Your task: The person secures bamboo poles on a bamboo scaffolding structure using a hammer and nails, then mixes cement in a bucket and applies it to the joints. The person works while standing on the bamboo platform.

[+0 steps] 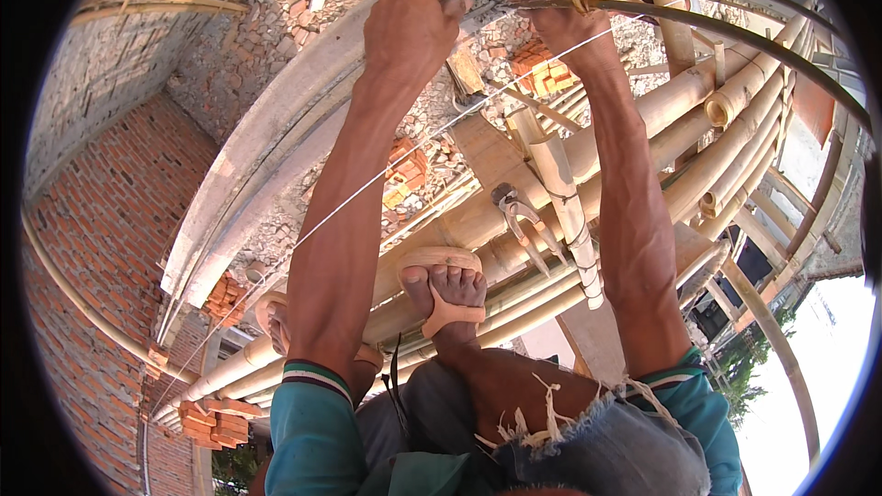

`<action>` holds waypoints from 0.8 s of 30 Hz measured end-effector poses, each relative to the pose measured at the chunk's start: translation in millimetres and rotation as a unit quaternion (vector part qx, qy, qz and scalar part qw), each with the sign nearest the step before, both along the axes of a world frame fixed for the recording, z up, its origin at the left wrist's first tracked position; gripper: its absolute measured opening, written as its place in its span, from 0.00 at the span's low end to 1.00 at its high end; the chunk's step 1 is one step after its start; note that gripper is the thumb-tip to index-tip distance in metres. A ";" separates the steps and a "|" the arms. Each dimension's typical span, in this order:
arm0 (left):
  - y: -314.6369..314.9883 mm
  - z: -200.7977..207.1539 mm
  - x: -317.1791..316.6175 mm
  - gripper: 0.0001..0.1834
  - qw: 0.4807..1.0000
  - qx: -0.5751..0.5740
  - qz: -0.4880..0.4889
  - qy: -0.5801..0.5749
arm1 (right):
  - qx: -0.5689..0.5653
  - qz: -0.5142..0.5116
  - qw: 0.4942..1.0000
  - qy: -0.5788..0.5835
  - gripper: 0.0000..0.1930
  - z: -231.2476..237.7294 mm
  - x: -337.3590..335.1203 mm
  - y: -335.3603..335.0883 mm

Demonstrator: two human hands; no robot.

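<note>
Both arms reach up to the far edge, where dark steel bars (717, 29) meet the end of a long grey concrete beam (276, 133). My left hand (413, 23) is closed at the bars, thumb and fingers pinched together; what they hold is too small to make out. Opposite it, my right hand (562, 20) has its fingers curled at the same joint, with a bar crossing over it. Its grip is partly hidden. A pair of pincers (525, 220) rests on the bamboo poles below, handles spread. A taut white string (441, 129) runs diagonally past both forearms.
My sandalled foot (450, 298) stands on bundled bamboo poles (487, 211) high above rubble (303, 28). Short bamboo pieces (560, 193) are tied upright beside the pincers. Orange brick stacks (404, 170) lie below. A brick wall (110, 193) rises at left.
</note>
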State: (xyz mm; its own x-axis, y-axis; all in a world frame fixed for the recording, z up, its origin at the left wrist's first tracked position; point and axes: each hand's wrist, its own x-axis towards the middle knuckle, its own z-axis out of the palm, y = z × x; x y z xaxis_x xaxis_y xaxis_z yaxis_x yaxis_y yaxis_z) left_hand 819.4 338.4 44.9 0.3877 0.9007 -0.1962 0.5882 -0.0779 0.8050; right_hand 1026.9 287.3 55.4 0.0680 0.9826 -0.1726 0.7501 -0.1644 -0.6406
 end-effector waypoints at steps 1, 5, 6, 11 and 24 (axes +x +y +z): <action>0.2 -0.6 -0.6 0.21 1.000 -0.001 0.000 -0.003 | 0.052 0.062 0.997 0.003 0.11 -5.3 5.4 1.3; 2.0 -5.7 -2.2 0.21 1.000 0.010 -0.010 -0.001 | -0.032 -0.048 0.951 0.305 0.17 -28.5 22.0 0.3; 2.5 -7.3 -2.1 0.21 1.000 0.021 -0.015 0.003 | -0.034 -0.052 0.943 0.328 0.18 -32.7 24.3 -0.3; 10.7 -11.0 -2.3 0.16 0.999 0.008 -0.026 -0.019 | -0.050 -0.105 0.875 0.471 0.14 -33.6 20.9 -1.6; 24.5 -12.7 2.7 0.22 0.984 -0.173 -0.049 -0.008 | -0.052 -0.069 0.965 0.248 0.08 0.1 1.8 19.4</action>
State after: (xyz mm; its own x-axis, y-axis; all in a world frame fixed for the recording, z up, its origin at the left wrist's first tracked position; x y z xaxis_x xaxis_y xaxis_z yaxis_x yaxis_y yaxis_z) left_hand 822.1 362.9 32.2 0.4748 0.7390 -0.4780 0.5790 0.1468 0.8020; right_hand 1028.7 306.7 55.5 0.0805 0.9457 -0.3150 0.3212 -0.3238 -0.8899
